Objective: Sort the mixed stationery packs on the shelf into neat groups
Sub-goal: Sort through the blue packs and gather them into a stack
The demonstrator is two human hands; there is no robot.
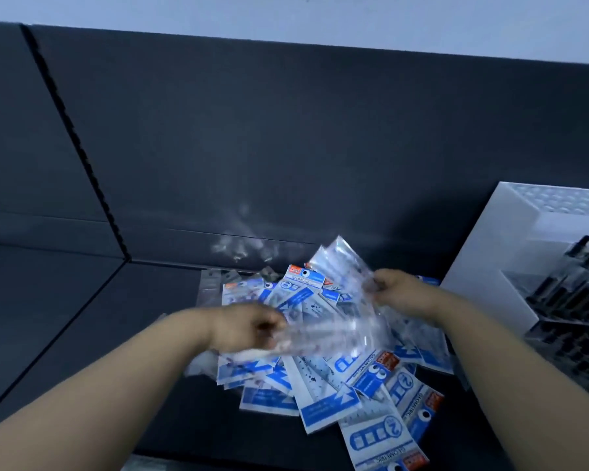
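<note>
A loose heap of blue-and-white stationery packs [323,396] lies on the dark shelf [99,334], overlapping at many angles. Above the heap I hold a bunch of clear plastic packs [340,300], blurred by motion. My left hand [249,326] grips the lower left end of the bunch. My right hand [397,294] pinches its upper right side. The packs under the bunch are partly hidden.
A white plastic organiser [510,253] with dark pens in its compartments stands at the right, close to the heap. The dark back panel [286,147] rises behind the shelf. A few clear packs [215,283] lie at the heap's far left.
</note>
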